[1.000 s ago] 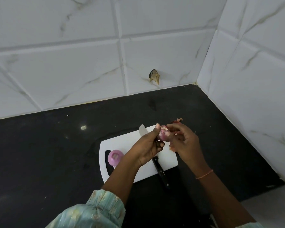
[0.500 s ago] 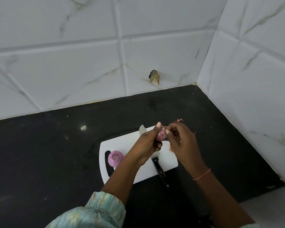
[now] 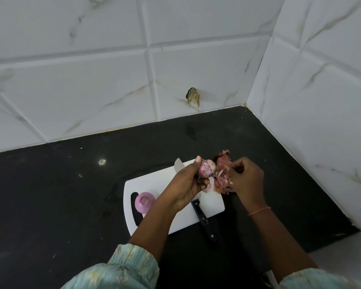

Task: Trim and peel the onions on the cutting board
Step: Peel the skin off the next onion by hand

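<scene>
My left hand (image 3: pixel 188 184) grips a small purple onion (image 3: pixel 206 168) above the far right corner of the white cutting board (image 3: pixel 161 180). My right hand (image 3: pixel 247 178) has drawn away to the right and pinches a strip of papery onion skin (image 3: pixel 223 178) that hangs between the two hands. A peeled pink onion (image 3: pixel 144 202) sits on the board's left end by the handle slot. A black-handled knife (image 3: pixel 204 221) lies across the board under my left hand, its blade tip (image 3: pixel 178 164) showing at the far edge.
The board lies on a black countertop (image 3: pixel 61 195) in a corner of white tiled walls (image 3: pixel 321 101). More loose skins (image 3: pixel 222 156) lie past the board's far right corner. A brown chip (image 3: pixel 193 97) marks the back wall.
My right hand has moved right, away from the onion, pulling a strip of skin off with it. The left hand keeps holding the onion in about the same place.
</scene>
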Demonstrator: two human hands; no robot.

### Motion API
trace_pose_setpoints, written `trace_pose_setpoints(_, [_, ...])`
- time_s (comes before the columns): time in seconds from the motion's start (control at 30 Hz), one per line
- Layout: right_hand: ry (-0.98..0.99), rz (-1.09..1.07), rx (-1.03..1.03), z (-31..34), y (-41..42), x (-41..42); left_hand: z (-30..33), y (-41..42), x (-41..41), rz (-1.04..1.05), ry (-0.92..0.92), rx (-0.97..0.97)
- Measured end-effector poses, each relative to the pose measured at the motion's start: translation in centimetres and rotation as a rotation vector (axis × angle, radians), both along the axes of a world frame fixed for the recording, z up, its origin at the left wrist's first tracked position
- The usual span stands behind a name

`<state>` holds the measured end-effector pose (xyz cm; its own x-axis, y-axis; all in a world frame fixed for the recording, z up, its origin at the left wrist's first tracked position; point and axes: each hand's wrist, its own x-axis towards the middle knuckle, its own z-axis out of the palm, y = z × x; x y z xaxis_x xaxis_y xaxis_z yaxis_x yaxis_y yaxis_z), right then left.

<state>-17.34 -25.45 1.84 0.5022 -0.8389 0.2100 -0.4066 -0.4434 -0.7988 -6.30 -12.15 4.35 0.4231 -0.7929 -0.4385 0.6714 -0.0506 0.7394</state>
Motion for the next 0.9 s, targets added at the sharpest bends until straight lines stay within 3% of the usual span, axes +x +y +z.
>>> trace_pose_setpoints(0.07, [0.018,0.036,0.0,0.1,0.2,0.0,-0.3,-0.2,0.0,0.035,0.009,0.01])
trace_pose_setpoints(0.23, [-0.208,0.293,-0.016,1.6,2.0,0.4,-0.5,-0.3,0.0,0.073,-0.001,-0.009])
trace_pose_setpoints(0.33, [-0.211,0.408,-0.054,1.7,2.6,0.8,-0.3,-0.2,0.0,0.057,-0.049,-0.059])
trace_pose_setpoints(0.47, [-0.306,0.324,0.049,2.2,2.9,0.9,-0.8,0.2,0.0,0.016,-0.175,-0.135])
trace_pose_setpoints(0.67, [-0.267,0.275,-0.054,3.4,2.8,0.6,-0.5,0.3,-0.5,0.049,-0.291,-0.142])
trace_pose_setpoints(0.9, [-0.195,0.414,-0.118,4.1,3.0,0.3,-0.3,0.1,-0.4,0.133,-0.313,-0.146])
